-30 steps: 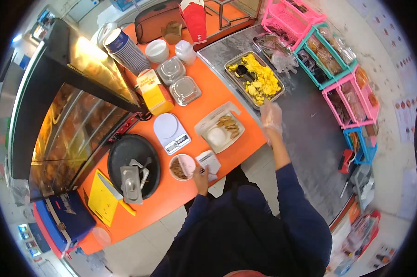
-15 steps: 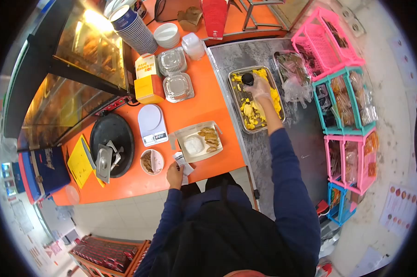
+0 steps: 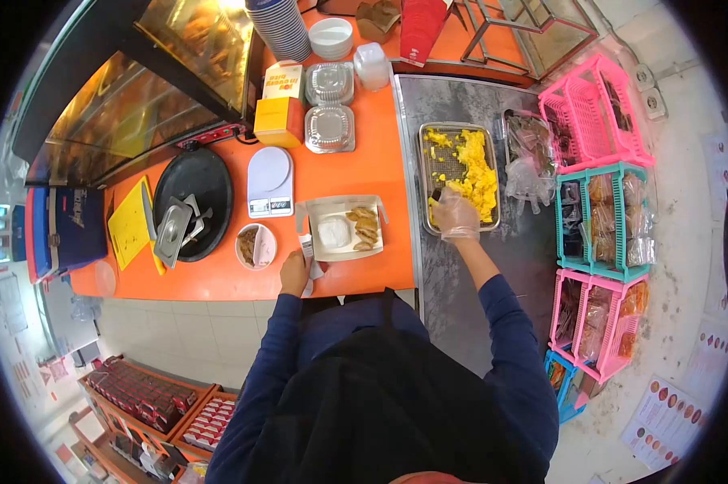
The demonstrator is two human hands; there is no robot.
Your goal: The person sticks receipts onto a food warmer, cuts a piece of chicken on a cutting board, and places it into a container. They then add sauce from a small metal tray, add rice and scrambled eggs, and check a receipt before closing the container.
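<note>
My right hand (image 3: 456, 216), in a clear plastic glove, is over the near left part of a metal tray (image 3: 423, 173). Yellow scrambled egg (image 3: 478, 173) lies on the tray's mesh, mostly on its right side. Curled downward, its fingers hide most of whatever they hold; a small dark piece shows by them. Bare, my left hand (image 3: 295, 273) pinches a printed paper slip (image 3: 307, 244) at the counter's front edge. Beside it stands an open paper food box (image 3: 344, 253), holding a white rice mound (image 3: 333, 232) and browned meat pieces (image 3: 365, 228).
Left of the box are a round tub (image 3: 268, 249) of brown food, a white kitchen scale (image 3: 270, 181) and a black round tray (image 3: 219, 181). Clear lidded containers (image 3: 330, 129) stand farther back. Plastic gloves (image 3: 528, 181) and stacked baskets (image 3: 606, 266) line the right side.
My right hand has moved from the tray's far part to its near left. The round black-topped object at it no longer shows whole. My left hand stays at the slip; the view has shifted.
</note>
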